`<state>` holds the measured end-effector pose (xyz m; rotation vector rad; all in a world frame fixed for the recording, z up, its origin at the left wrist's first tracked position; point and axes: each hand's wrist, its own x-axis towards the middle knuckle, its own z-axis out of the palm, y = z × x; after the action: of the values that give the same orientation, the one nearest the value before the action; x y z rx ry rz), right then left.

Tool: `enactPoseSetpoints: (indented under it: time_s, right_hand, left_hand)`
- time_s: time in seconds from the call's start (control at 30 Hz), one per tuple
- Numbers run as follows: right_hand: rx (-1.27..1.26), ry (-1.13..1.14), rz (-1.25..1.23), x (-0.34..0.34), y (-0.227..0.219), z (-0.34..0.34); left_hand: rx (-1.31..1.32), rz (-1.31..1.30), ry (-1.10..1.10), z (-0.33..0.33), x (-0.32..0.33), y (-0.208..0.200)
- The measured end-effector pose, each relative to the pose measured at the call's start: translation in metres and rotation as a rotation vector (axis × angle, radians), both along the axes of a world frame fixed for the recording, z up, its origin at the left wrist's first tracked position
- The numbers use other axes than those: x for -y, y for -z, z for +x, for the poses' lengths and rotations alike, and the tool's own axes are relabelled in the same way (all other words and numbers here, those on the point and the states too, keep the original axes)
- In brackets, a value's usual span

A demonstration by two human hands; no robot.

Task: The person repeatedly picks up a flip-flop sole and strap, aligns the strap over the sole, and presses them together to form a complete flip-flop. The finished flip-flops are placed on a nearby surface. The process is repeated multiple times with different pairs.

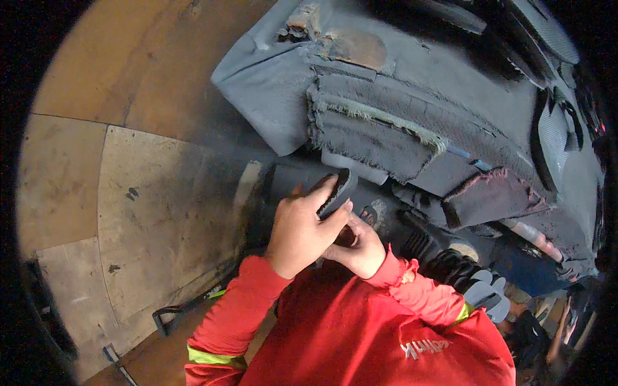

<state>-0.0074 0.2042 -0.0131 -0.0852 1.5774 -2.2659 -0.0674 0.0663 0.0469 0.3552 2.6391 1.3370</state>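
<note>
My left hand [301,225] is wrapped round a dark grey shoe sole [345,188], which is tilted up on edge with its far end showing above my fingers. Right beside it, just below and to the right, is my right hand [364,249], with its fingers curled in. A dark gap shows between its thumb and fingers, and whatever it grips there is hidden behind my left hand. Both hands are held in front of my red top, close to the near edge of a worn, dust-covered grey workbench [412,106].
Frayed grey cloth pads [370,138] hang along the bench edge, and a reddish pad [492,199] lies further right. Several light grey soles [488,294] are stacked at lower right, near another person [537,338]. Wooden boards [161,212] cover the left side, with a dark metal handle [168,316] below.
</note>
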Motion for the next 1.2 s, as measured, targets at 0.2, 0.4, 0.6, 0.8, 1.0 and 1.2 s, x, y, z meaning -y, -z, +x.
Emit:
enactPoseSetpoints:
  time_s: [0.2, 0.4, 0.6, 0.8, 1.0, 1.2]
  right_hand:
    - [0.416, -0.196, -0.239, -0.019, -0.031, -0.017]
    - [0.743, -0.133, -0.224, -0.037, -0.013, -0.029]
    - [0.627, -0.125, 0.172, -0.051, 0.018, -0.039]
    - [-0.351, 0.146, 0.929, -0.025, 0.038, 0.016]
    - [-0.759, 0.43, 1.351, -0.014, 0.061, 0.003]
    - [-0.682, 0.418, 1.033, -0.004, 0.067, -0.008]
  left_hand:
    - [0.218, 0.119, 0.069, -0.009, 0.01, -0.014]
    - [0.506, 0.318, 0.034, -0.019, -0.004, 0.033]
    - [0.496, 0.524, 0.1, -0.023, -0.012, 0.092]
    - [0.398, 0.869, 0.08, 0.029, -0.004, 0.112]
    - [0.155, 0.761, -0.028, 0.043, -0.003, 0.093]
    - [-0.238, 0.219, -0.096, 0.018, -0.014, 0.064]
